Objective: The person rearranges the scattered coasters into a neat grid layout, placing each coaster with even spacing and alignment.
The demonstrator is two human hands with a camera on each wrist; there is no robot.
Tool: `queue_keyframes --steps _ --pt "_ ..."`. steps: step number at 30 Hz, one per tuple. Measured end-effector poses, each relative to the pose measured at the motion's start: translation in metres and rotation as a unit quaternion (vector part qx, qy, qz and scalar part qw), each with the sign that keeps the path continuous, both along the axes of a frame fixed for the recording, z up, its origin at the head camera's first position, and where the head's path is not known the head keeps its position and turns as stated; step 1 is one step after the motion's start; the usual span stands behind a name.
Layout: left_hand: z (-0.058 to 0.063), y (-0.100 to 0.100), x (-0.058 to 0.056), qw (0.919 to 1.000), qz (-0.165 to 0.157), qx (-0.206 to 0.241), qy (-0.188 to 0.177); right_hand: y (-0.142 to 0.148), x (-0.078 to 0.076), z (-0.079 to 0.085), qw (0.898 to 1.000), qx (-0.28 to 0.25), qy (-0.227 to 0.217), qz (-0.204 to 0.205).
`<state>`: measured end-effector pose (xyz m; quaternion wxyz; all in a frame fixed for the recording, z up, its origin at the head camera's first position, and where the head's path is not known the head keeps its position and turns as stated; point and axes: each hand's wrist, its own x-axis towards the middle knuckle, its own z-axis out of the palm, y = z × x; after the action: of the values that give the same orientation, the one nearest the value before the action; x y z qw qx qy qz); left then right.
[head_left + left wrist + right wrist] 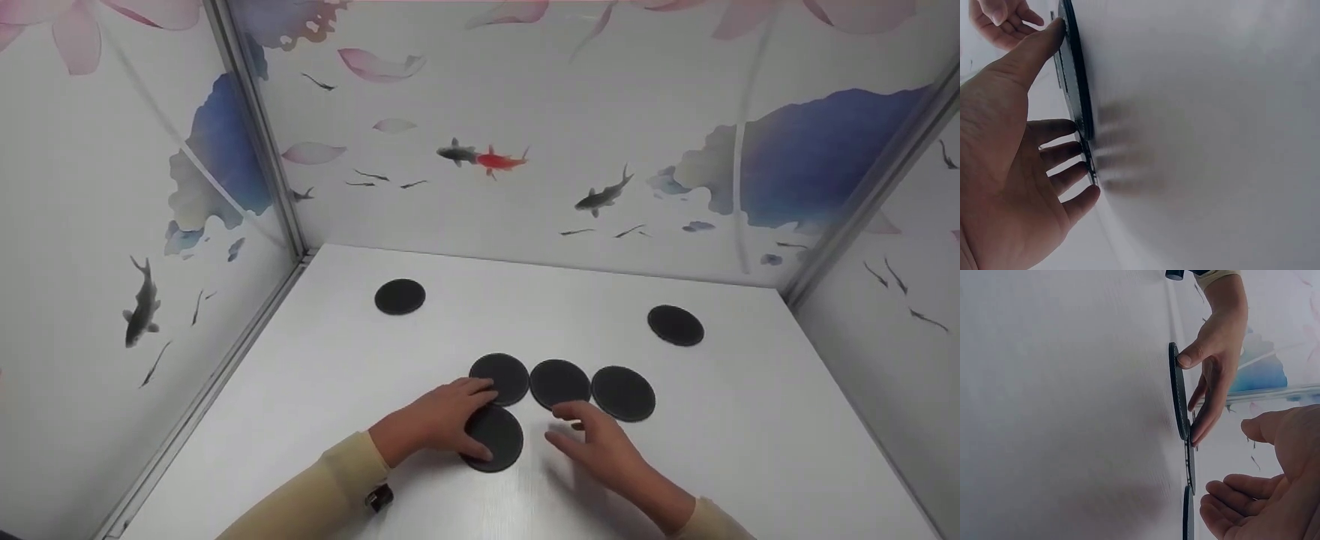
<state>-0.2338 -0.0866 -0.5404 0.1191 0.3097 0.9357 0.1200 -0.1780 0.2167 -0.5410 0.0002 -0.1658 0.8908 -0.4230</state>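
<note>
Black round coasters with stitched rims lie flat on the white tabletop. My left hand [450, 416] rests its thumb on the near coaster [501, 439], while its fingertips touch the left coaster [510, 375] just behind. Those two meet at their edges; whether they overlap I cannot tell. In the left wrist view the fingers [1064, 151] are spread and fairly straight. To the right in the row come the middle coaster [560, 382] and the right coaster [623, 393]. My right hand [604, 446] hovers in front of these two, fingers loosely bent, holding nothing.
Farther back on the white table [525, 300] lie a far-left coaster [400, 297] and a far-right coaster [676, 325]. Printed panels [480, 202] with fish and petals wall the table in at the back and sides. A small black device [379, 497] sits at my left wrist.
</note>
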Motion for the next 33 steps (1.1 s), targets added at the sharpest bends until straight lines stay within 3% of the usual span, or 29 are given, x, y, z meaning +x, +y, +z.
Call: queue_keyframes --steps 9,14,20,24,33 --pt "-0.002 -0.002 0.001 0.9998 0.006 0.016 -0.01 0.024 -0.024 0.007 0.999 -0.012 0.034 -0.008" --pt "-0.002 -0.003 0.001 0.9996 0.007 0.025 -0.013 0.049 -0.044 0.017 0.997 -0.028 0.045 -0.059" --pt "0.0 -0.004 -0.001 0.9995 0.004 0.028 -0.016 0.089 -0.076 0.027 0.99 0.003 0.086 -0.109" --pt "-0.002 -0.004 -0.002 0.9995 0.0 0.029 -0.013 0.118 -0.099 0.024 0.983 0.027 0.115 -0.14" --pt "-0.005 -0.003 -0.003 0.9995 0.001 0.028 -0.014 0.167 -0.139 0.008 0.975 0.038 0.102 -0.195"
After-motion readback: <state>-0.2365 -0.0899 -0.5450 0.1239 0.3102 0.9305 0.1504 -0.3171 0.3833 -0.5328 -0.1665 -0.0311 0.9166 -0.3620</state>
